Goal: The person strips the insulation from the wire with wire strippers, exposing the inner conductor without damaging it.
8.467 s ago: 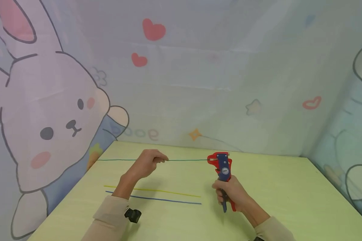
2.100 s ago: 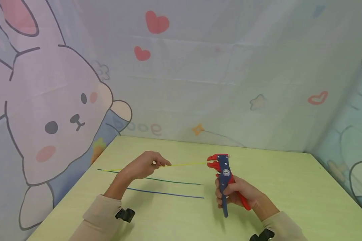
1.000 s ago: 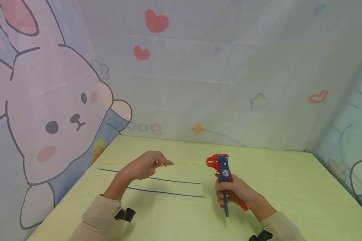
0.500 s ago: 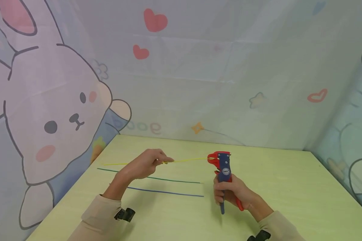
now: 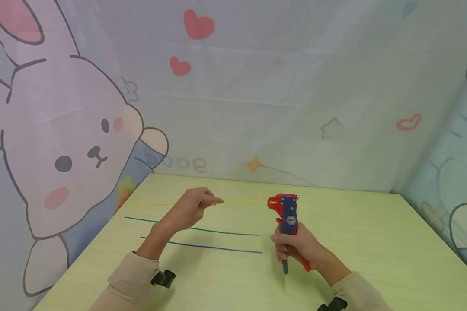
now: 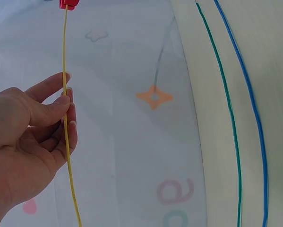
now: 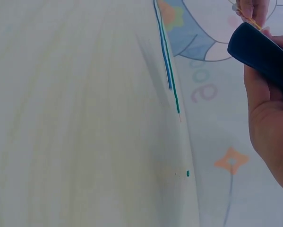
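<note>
My left hand (image 5: 190, 208) pinches a yellow wire (image 5: 243, 202) between thumb and fingers above the table. To the right, the wire's end runs into the red head of a wire stripper (image 5: 289, 211), whose jaws are closed on it. My right hand (image 5: 301, 247) grips the stripper's blue and red handles. In the left wrist view the yellow wire (image 6: 68, 156) crosses the fingertips (image 6: 63, 100) and reaches up to the red jaws. A green wire (image 5: 222, 232) and a blue wire (image 5: 218, 247) lie side by side on the table, partly behind the left forearm.
The light yellow-green table (image 5: 358, 242) backs onto a printed cloth (image 5: 257, 95) with a rabbit and hearts. In the right wrist view, bare metal shows at the green wire's end (image 7: 180, 117). A short green bit of insulation (image 7: 188, 173) lies near the table's edge.
Earlier the green wire was in the stripper; it now lies on the table and the yellow wire is held instead. The stripper's jaws have closed on the yellow wire, and both hands have risen slightly.
</note>
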The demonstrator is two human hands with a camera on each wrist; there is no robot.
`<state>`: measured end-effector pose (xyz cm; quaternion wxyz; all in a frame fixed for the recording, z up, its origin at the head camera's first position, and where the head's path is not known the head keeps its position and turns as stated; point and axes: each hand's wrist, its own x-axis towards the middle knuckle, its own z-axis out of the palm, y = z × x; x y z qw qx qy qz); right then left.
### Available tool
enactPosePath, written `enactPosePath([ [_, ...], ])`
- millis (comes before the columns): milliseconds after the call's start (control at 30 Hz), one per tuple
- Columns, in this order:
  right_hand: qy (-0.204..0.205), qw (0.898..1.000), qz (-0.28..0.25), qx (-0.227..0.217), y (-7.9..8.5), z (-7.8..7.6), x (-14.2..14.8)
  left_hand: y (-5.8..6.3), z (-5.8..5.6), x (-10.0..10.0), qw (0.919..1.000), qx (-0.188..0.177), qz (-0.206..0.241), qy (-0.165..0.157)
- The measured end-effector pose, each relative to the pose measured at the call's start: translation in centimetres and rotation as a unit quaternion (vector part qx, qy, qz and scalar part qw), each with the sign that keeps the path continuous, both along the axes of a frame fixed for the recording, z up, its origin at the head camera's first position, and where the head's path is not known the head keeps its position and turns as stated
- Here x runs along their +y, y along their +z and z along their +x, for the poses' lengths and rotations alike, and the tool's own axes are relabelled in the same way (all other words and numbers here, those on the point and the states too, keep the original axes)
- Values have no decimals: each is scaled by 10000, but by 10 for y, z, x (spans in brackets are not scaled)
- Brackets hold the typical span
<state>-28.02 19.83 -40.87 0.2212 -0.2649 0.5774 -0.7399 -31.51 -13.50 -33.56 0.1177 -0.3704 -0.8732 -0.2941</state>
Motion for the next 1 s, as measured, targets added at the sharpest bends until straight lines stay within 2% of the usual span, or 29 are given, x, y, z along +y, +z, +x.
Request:
enactPosePath([
  [267, -404, 9991, 98, 108, 2, 6, -6, -1, 0, 0, 10000, 42, 30, 6],
  [467, -900, 9955, 120, -278, 1, 7, -9, -4, 0, 0, 10000, -11, 35, -1],
  [533, -893, 9954, 90, -346, 1, 6, -8, -5, 0, -1, 10000, -16, 21, -29],
  [700, -568, 9979, 15, -314, 2, 5, -4, -2, -1, -3, 10000, -74, 49, -20],
  [833, -584, 9980, 19, -258, 5, 5, -4, 1, -1, -4, 9995, -281, 123, -32],
  [1000, -585, 9982, 120, -83, 6, 7, -4, -1, -2, -6, 9983, -562, 138, -42],
])
